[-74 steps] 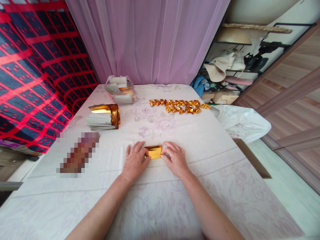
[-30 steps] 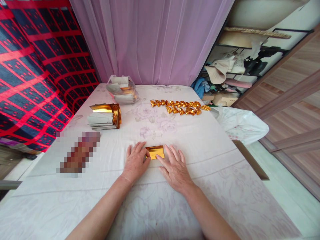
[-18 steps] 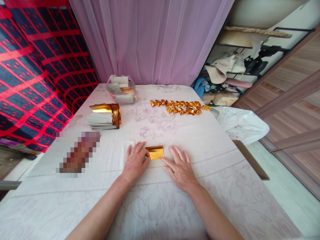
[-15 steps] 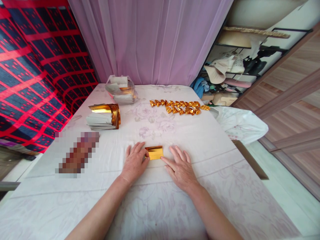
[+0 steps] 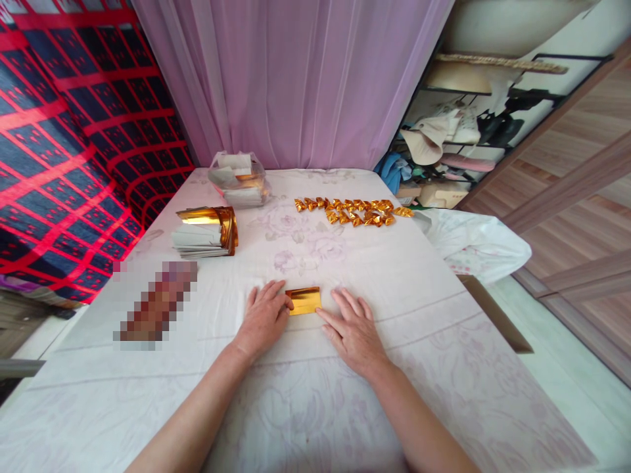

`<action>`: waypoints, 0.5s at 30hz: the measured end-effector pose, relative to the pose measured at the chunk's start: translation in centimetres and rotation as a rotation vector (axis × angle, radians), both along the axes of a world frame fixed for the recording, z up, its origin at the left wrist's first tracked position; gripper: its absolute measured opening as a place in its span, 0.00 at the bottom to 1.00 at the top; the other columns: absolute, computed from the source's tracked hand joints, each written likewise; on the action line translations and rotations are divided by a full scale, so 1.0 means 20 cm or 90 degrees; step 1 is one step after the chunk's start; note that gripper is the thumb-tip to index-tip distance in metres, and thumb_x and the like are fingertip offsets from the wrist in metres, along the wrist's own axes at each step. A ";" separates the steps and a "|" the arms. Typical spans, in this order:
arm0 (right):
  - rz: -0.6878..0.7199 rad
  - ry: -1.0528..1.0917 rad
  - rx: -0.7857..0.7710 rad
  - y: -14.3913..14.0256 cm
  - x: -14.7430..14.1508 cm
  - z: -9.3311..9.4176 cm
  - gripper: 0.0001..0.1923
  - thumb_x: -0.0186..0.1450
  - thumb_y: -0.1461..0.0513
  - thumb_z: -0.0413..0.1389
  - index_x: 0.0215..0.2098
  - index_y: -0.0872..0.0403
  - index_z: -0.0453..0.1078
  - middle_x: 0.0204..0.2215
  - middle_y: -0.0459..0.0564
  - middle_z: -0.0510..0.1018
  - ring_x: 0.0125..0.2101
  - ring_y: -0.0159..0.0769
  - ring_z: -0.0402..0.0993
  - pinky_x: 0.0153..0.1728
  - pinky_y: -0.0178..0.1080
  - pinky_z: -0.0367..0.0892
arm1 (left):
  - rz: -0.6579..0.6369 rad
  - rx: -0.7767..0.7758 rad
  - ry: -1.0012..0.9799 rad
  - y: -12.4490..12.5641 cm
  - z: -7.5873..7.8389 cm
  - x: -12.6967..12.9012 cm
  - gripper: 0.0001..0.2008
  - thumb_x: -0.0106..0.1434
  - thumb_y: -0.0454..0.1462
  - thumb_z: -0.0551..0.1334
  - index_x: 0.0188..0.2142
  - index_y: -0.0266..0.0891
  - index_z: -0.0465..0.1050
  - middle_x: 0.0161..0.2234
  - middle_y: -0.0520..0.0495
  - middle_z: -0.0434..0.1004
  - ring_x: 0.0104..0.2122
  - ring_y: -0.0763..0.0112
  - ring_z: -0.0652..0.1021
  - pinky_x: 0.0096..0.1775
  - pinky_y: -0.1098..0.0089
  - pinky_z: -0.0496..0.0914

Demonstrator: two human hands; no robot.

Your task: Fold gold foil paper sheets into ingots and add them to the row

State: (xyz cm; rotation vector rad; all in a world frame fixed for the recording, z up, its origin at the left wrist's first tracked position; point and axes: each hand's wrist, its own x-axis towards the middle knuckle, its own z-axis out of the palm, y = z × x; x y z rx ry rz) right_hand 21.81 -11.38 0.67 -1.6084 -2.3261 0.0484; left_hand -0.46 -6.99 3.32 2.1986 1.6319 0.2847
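The gold sheet (image 5: 306, 302) was seen flat on the counter (image 5: 305, 407), toward the near side, between the two hands. Its left edge was touched by the left hand (image 5: 262, 322), palm down, index finger and thumb set close together; whether the edge was pinched in that grip or only pressed could not be told. Its near right corner was touched by the index fingertip of the right hand (image 5: 355, 334); that grip was wide, palm down, fingers spread. A dark band was shown along the sheet's far edge.

The counter was covered by a pale floral cloth. At left, a stack (image 5: 200, 236) of gold and grey papers was placed, with a clear bag (image 5: 239, 180) of similar papers behind it. Nearer, a reddish item (image 5: 158, 302) was pixelated, so it could not be identified. At far right, gold pieces (image 5: 384, 213) were lined up in two rough rows, well apart from the sheet. A white bag (image 5: 483, 243) was seen beside the counter's right edge. The far side was backed by a purple curtain (image 5: 305, 85).
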 end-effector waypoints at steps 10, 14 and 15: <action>0.004 -0.010 0.004 0.00 0.01 -0.01 0.16 0.70 0.54 0.52 0.54 0.40 0.73 0.62 0.56 0.65 0.64 0.50 0.55 0.59 0.58 0.52 | 0.100 0.103 0.016 -0.04 -0.03 0.13 0.08 0.62 0.41 0.64 0.31 0.42 0.67 0.58 0.41 0.68 0.61 0.52 0.65 0.60 0.38 0.51; 0.003 0.003 0.002 -0.01 0.01 0.00 0.16 0.70 0.55 0.52 0.54 0.40 0.73 0.62 0.55 0.65 0.63 0.51 0.56 0.59 0.59 0.52 | 0.075 0.077 -0.008 -0.03 -0.03 0.09 0.05 0.61 0.38 0.63 0.32 0.43 0.67 0.60 0.41 0.67 0.62 0.53 0.63 0.60 0.38 0.50; 0.003 0.007 0.002 -0.01 0.01 0.00 0.16 0.70 0.55 0.51 0.54 0.40 0.73 0.62 0.55 0.65 0.63 0.51 0.56 0.59 0.59 0.52 | 0.067 0.073 -0.015 -0.03 -0.03 0.07 0.04 0.62 0.38 0.62 0.33 0.43 0.67 0.60 0.42 0.67 0.63 0.53 0.63 0.60 0.38 0.50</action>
